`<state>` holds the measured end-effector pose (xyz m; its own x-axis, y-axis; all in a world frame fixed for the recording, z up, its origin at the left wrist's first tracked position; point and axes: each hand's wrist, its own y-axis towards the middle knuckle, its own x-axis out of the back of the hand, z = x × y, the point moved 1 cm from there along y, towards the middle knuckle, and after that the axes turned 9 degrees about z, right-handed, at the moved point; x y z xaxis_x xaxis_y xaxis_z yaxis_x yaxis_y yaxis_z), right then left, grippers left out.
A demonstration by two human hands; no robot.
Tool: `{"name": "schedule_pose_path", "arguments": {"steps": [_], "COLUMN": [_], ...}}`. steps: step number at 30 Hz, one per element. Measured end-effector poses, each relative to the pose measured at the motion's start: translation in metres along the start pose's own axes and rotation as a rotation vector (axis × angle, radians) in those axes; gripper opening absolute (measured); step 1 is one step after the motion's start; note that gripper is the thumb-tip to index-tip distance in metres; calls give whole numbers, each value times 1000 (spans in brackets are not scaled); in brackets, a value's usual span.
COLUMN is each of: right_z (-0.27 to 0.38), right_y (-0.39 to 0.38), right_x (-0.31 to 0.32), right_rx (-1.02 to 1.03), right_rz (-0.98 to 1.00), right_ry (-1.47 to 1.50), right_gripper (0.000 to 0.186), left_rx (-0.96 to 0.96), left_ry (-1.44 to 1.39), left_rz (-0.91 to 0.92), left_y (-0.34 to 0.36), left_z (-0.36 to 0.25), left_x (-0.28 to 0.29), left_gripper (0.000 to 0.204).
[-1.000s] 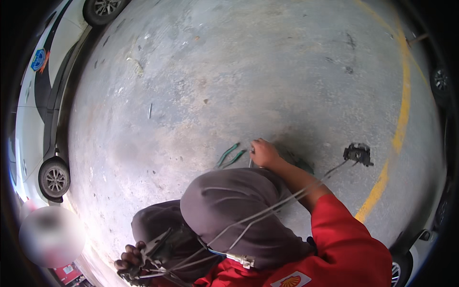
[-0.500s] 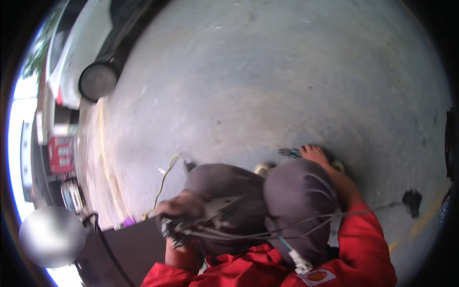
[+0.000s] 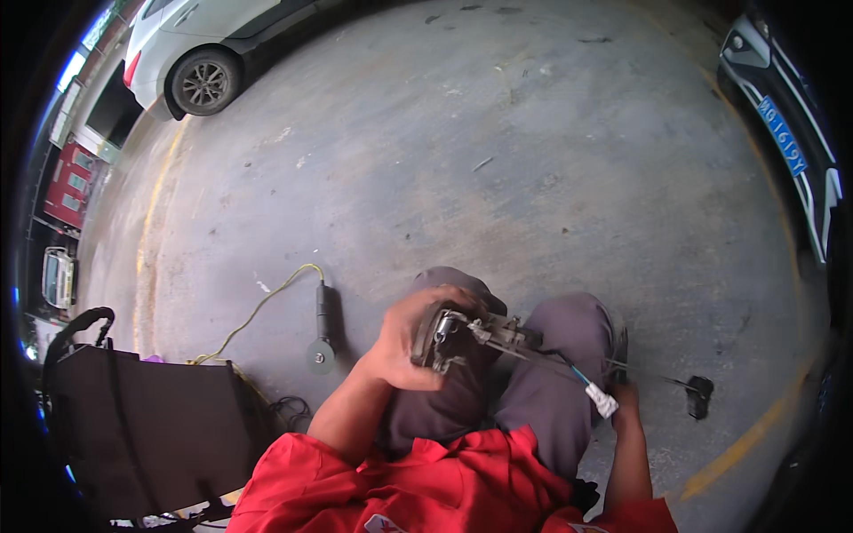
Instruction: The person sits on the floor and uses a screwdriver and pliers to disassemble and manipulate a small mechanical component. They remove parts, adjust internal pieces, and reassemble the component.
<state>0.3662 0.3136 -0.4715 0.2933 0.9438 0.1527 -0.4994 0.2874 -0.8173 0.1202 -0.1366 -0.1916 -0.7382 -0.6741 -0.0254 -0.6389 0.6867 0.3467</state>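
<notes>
My left hand (image 3: 404, 342) grips a worn metal mechanism (image 3: 444, 330) with a small coil spring and rods, held up over my left knee. Thin cables run from it to the right, past my right knee. A blue-green wire from it ends in a white plug connector (image 3: 601, 401), hanging before my right thigh. Far right, a black part (image 3: 699, 397) at the cable's end is by the floor. My right hand (image 3: 625, 401) is low beside my right knee, fingers curled at a dark slim thing; knee and cables partly hide it.
An angle grinder (image 3: 322, 333) with a yellow cord lies on the concrete floor left of my knees. A large black box (image 3: 169, 431) stands at the lower left. A white car (image 3: 200, 53) is parked at the far left, a dark car (image 3: 782, 133) at the right.
My left hand has risen rightward with the mechanism, over the left knee. My right hand has drawn back from the green-handled pliers by my foot to beside the right knee. My view has shifted.
</notes>
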Motion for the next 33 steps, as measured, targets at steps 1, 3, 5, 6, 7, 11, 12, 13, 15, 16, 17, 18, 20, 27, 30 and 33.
{"name": "schedule_pose_path", "arguments": {"steps": [1, 3, 5, 6, 7, 11, 12, 13, 15, 16, 17, 18, 20, 27, 30, 33], "right_z": [11, 18, 5, 17, 32, 99, 116, 128, 170, 193, 211, 226, 248, 283, 286, 280], "right_y": [-60, -161, -231, -266, -297, -363, -372, -377, -384, -389, -392, -394, -401, -432, -440, -446], "right_x": [8, 18, 31, 28, 23, -4, -13, -26, -47, -56, -65, -74, -88, -114, -120, -125], "right_rx": [104, 60, 57, 25, 67, 405, 501, 591, 798, 885, 898, 914, 950, 1023, 953, 932], "right_rz": [-98, -72, -12, 3, 68, 207, 266, 262, 250, 236, 255, 274, 274, 22, 4, -25], "right_ry": [-93, -21, 54, -23, 11, -143, -123, -135, -469, -704, -794, -880, -1048, -1591, -1663, -1708], "right_gripper": [35, 14, 20, 20, 27, 45, 45, 45, 48, 49, 49, 50, 51, 55, 57, 57], "left_rx": [30, 21, -8, 32, 13, -29, -42, -46, -43, -55, -67, -78, -94, -145, -188, -140], "left_ry": [36, 69, 85, 138, 163, 267, 286, 280, 275, 302, 313, 330, 361, 500, 530, 528], "left_rz": [-12, -14, -2, -15, -13, -7, 0, -3, -25, -24, -33, -38, -43, -108, -170, -229], "left_y": [-1, -1, 2, 1, 2, 2, 2, 3, 3, 2, 0, -1, -3, -6, -8, -9], "left_z": [-2, -9, -13, -18, -19, -25, -23, -21, -18, -17, -15, -15, -17, -29, -23, -21], "left_x": [-3, -8, -13, -16, -19, -25, -26, -28, -32, -33, -34, -33, -36, -55, -66, -76], "left_gripper": [70, 71, 72, 71, 71, 71, 71, 71, 71, 72, 72, 72, 71, 69, 68, 67]}}
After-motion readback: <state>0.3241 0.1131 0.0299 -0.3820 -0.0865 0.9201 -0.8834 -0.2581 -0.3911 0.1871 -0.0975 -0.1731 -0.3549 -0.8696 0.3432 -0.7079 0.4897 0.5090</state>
